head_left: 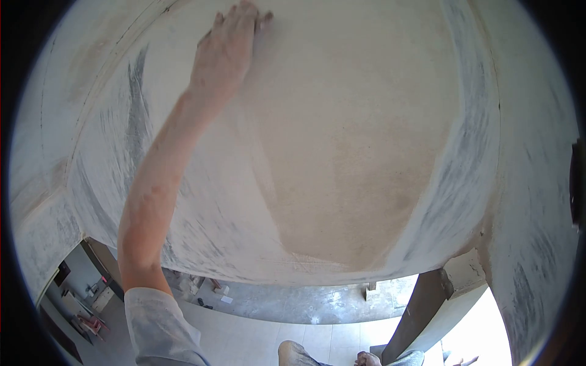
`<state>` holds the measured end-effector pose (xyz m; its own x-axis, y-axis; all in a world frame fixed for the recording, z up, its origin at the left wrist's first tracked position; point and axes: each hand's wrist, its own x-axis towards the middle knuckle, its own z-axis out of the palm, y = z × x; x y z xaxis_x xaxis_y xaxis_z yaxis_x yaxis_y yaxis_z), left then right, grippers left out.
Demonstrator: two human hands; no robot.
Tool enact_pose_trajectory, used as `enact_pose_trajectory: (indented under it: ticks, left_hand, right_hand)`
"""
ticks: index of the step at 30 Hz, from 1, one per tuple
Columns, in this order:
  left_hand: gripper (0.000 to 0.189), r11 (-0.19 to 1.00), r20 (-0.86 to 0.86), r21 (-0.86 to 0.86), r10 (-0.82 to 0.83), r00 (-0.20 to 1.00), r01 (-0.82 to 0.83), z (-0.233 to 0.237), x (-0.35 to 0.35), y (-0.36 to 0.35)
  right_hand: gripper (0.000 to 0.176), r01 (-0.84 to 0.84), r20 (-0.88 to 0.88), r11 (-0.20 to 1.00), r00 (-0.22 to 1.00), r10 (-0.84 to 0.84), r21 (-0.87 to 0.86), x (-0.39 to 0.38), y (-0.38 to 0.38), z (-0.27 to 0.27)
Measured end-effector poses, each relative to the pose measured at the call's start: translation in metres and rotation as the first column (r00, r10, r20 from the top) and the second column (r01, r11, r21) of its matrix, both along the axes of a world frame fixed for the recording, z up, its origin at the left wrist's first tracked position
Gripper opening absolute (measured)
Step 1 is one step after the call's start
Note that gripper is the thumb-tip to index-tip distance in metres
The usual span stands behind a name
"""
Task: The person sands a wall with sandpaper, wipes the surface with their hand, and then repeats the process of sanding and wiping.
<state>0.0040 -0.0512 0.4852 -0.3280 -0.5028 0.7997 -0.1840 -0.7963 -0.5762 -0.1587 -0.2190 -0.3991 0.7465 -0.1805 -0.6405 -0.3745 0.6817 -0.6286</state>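
Observation:
My left hand (227, 46) is stretched high overhead, palm laid flat against a plastered wall (354, 140), fingers close together and pointing up. Anything between the palm and the plaster is hidden by the hand. The forearm is dusted white and comes out of a grey sleeve (159, 323) at the lower left. The wall is smooth tan in the middle, where the hand rests at the upper edge, with white and grey streaked filler (464, 165) around it. My right hand is out of view.
Far below lies a tiled floor (256, 335) with a strip of bare concrete and small debris (213, 293) at the wall's foot. My dusty feet (296, 355) show at the bottom. A dark post (418, 311) stands at the lower right, and furniture (91, 305) sits in a room at the lower left.

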Motion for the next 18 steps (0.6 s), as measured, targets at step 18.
enact_pose_trajectory:
  ticks: [18]
  left_hand:
    - [0.03, 0.999, 0.002, -0.03, -0.029, 1.0, 0.029, -0.044, -0.003, 0.003]
  right_hand:
    - [0.011, -0.124, 0.311, 0.854, 0.897, 0.314, -0.505, -0.02, -0.017, 0.018]
